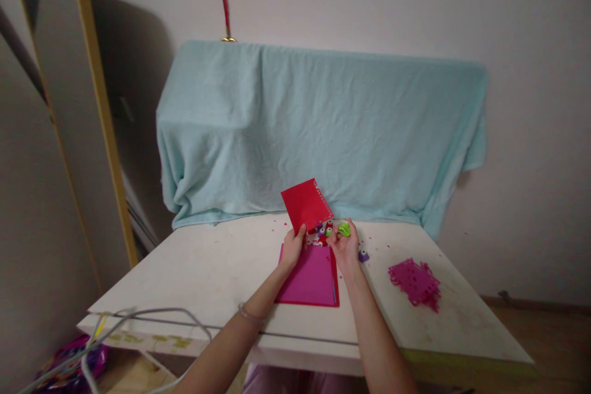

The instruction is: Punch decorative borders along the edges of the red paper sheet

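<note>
My left hand is closed on the lower corner of a red paper sheet, which tilts up over the table. A row of small cut-outs runs along the sheet's right edge. In my right hand is a small green craft punch, held between thumb and fingers, apart from the sheet. Several small red, purple and green punches lie between my hands, partly hidden by the sheet and fingers. A purple punch lies right of my right wrist. Under my wrists, a stack of magenta paper rests over red sheets.
A pile of cut-up magenta paper lies at the table's right. Tiny red paper bits are scattered on the white table. A light blue cloth hangs behind it. Grey cables loop over the front left edge.
</note>
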Available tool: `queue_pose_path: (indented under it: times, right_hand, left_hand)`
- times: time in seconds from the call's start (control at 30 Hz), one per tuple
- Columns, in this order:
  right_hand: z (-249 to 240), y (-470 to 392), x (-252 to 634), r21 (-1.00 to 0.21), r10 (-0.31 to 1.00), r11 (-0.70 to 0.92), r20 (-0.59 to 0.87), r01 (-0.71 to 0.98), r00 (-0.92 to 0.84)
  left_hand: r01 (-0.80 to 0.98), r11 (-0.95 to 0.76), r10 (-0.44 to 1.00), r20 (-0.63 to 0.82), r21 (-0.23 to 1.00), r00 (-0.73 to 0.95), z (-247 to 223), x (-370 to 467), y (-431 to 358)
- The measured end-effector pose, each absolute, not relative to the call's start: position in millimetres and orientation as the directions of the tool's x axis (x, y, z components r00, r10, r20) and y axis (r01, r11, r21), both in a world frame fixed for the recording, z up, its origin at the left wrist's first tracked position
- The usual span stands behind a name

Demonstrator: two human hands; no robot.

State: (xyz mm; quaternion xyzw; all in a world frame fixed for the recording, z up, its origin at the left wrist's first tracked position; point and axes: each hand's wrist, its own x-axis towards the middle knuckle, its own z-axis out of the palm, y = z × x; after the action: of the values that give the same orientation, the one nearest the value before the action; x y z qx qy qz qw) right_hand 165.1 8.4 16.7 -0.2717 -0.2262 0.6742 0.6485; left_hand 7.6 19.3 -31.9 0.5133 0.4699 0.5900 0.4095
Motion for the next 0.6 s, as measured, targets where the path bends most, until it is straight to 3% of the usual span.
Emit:
queue_pose_path:
  times: [0.37, 0.5, 0.6]
  right_hand:
    - [21, 4, 167, -0.723, 0.999, -0.045, -0.045, -0.689, -0.017]
    - [18, 3, 156, -0.887, 0.994, -0.062, -0.096, -0.457, 0.050]
    - [17, -6, 146, -0.977, 0.994, 0.004, -0.020, -0.215, 0.111]
  left_hand:
    - [0.016, -0.225, 0.965, 0.225, 0.974, -0.134, -30, 7, 18]
    - [0.066, -0.195, 0.970, 0.203, 0.979, -0.138, -37, 5, 23]
    - [0.084, -0.188, 0.974, 0.197, 0.979, -0.113, -42, 4, 26]
